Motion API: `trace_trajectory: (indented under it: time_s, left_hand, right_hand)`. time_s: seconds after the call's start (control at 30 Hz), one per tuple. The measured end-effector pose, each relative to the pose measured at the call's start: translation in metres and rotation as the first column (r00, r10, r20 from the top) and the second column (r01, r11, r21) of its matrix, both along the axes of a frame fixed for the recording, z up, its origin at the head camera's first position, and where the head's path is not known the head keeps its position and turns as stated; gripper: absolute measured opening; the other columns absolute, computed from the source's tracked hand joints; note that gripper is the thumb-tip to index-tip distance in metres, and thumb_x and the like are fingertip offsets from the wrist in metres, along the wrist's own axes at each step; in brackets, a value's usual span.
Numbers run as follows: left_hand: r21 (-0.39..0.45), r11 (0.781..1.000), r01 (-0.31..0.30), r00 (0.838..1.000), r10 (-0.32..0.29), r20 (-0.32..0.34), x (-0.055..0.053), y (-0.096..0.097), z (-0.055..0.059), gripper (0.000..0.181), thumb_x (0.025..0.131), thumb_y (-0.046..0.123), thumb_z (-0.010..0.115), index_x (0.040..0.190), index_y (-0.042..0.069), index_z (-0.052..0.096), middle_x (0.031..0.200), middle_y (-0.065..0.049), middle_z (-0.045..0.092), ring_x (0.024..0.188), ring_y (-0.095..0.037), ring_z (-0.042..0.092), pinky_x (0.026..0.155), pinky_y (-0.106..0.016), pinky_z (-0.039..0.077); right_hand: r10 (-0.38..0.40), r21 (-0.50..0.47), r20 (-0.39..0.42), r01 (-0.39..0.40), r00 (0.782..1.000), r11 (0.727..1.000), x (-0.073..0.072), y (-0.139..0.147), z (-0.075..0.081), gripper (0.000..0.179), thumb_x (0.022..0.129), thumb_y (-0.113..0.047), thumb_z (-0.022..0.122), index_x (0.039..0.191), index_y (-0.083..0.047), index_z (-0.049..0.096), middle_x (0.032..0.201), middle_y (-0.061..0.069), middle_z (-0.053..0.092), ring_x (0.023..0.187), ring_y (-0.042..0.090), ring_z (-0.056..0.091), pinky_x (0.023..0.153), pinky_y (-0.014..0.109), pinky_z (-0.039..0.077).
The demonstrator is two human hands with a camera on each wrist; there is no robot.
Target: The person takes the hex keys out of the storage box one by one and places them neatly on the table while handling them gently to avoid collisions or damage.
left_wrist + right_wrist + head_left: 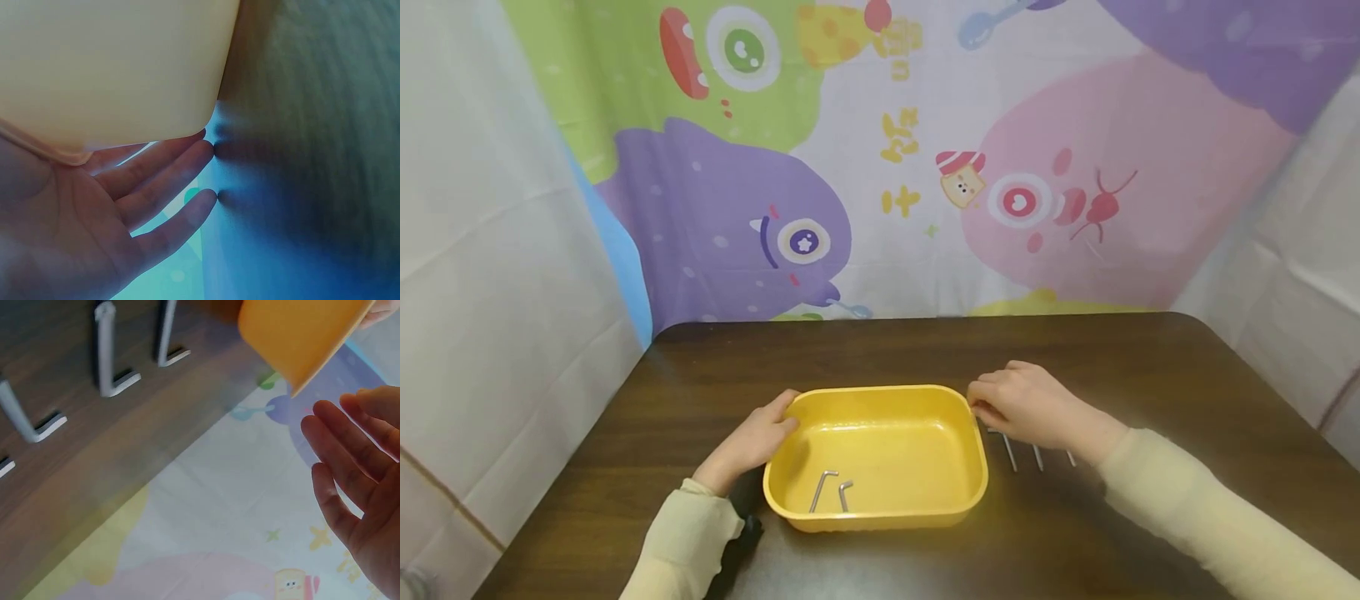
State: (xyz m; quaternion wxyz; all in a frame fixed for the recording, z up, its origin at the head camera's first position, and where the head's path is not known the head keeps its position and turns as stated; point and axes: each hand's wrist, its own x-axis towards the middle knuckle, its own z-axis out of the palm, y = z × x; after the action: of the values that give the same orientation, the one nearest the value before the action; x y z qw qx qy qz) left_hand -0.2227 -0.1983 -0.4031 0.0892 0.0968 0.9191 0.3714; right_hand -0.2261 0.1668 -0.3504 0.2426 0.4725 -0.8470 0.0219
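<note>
A yellow plastic basin [880,518] sits on the table with two L-shaped hex keys [823,490] lying inside near its front left. My left hand [758,435] holds the basin's left side, thumb over the rim and fingers along the outside. In the left wrist view, fingertips [203,199] of that hand touch the tabletop. My right hand [1026,404] is by the basin's back right corner. Its fingers are loosely bent in the right wrist view, with nothing seen between them. Several more hex keys [106,356] lie in a row on the table, partly under my right wrist in the head view.
The dark wooden table [715,358] has rounded back corners. Behind it hangs a cloth [917,275] printed with cartoon monsters, and pale cloth [505,225] hangs at both sides. A small black object [747,533] shows beside my left sleeve.
</note>
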Motion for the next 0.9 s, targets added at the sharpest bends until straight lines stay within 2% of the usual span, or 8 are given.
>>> trace_trajectory:
  time_s: [0.3,0.53,0.8,0.9]
  left_hand:
    - [-0.017,1.000,0.003,1.000,-0.003,-0.019,0.000,0.001,0.001,0.035,0.092,0.013,0.039,0.126,0.007,0.042,0.111,-0.015,0.057,0.079,-0.018,0.056,0.068,-0.030,0.046]
    - [-0.016,1.000,-0.003,1.000,0.002,-0.024,0.001,0.001,0.000,0.035,0.092,0.013,0.040,0.126,0.008,0.043,0.113,-0.014,0.057,0.084,-0.019,0.056,0.071,-0.032,0.047]
    - [-0.021,1.000,0.004,0.999,-0.005,-0.034,0.001,0.001,-0.001,0.035,0.092,0.012,0.040,0.127,0.007,0.043,0.115,-0.016,0.056,0.084,-0.021,0.056,0.071,-0.033,0.047]
    - [-0.027,1.000,0.002,0.999,-0.003,-0.034,0.000,0.001,-0.002,0.036,0.092,0.013,0.040,0.127,0.007,0.042,0.115,-0.016,0.056,0.084,-0.020,0.056,0.071,-0.033,0.047]
  right_hand:
    - [0.034,-0.030,0.013,-0.034,0.999,0.999,0.005,-0.022,0.001,0.008,0.077,-0.016,0.065,0.074,-0.019,0.058,0.070,-0.011,0.058,0.058,0.004,0.047,0.058,0.023,0.033]
    - [0.039,-0.020,0.079,-0.037,0.996,0.999,0.012,-0.048,0.003,0.004,0.079,-0.017,0.064,0.077,-0.020,0.061,0.076,-0.012,0.064,0.063,0.002,0.053,0.061,0.023,0.037]
    - [0.056,0.007,0.101,-0.057,0.993,0.998,0.017,-0.072,-0.003,0.007,0.078,-0.015,0.063,0.075,-0.020,0.060,0.069,-0.014,0.060,0.059,0.002,0.048,0.056,0.020,0.030]
    - [0.067,0.005,0.121,-0.068,0.990,0.998,0.019,-0.080,-0.004,0.006,0.079,-0.017,0.063,0.076,-0.020,0.060,0.069,-0.013,0.059,0.059,0.003,0.048,0.057,0.021,0.034]
